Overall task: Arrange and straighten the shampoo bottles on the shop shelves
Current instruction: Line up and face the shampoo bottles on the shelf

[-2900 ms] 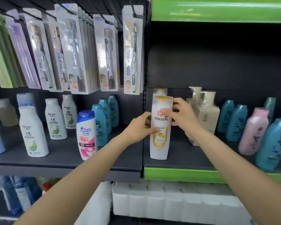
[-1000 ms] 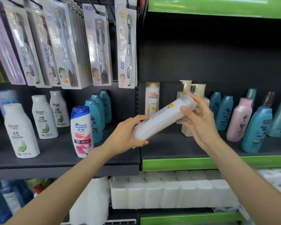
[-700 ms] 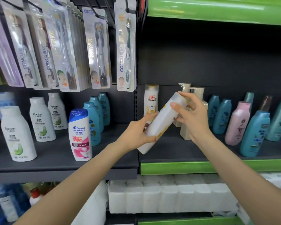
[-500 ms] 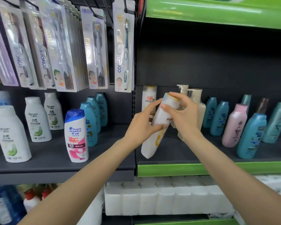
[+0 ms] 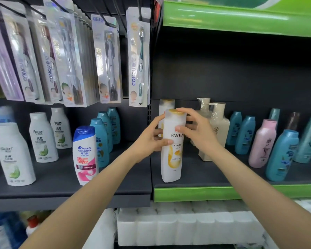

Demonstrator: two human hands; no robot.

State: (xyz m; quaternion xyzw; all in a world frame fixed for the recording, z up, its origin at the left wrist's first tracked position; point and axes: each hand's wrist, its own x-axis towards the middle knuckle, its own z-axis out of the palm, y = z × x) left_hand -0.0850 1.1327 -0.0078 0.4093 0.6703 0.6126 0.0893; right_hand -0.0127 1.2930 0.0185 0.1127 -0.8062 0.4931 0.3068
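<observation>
A white Pantene shampoo bottle [image 5: 171, 159] with a gold cap stands upright near the front of the dark shelf [image 5: 205, 175], its label facing me. My left hand [image 5: 149, 141] grips its left side at mid height. My right hand [image 5: 196, 130] holds its upper right side, with fingers over the cap. A second Pantene bottle [image 5: 166, 105] stands behind it, mostly hidden. A head & shoulders bottle [image 5: 85, 155] stands on the left shelf [image 5: 61, 187].
Two cream pump bottles [image 5: 217, 126] stand just behind my right hand. Teal and pink bottles [image 5: 262, 142] fill the right side. White Rocien bottles [image 5: 13, 153] and teal bottles [image 5: 104, 133] stand left. Toothbrush packs [image 5: 138, 56] hang above. Tissue packs [image 5: 187, 227] lie below.
The Pantene bottle was lifted and tilted almost flat between both hands, then turned back upright. It now stands on the shelf with its label forward, both hands still on it.
</observation>
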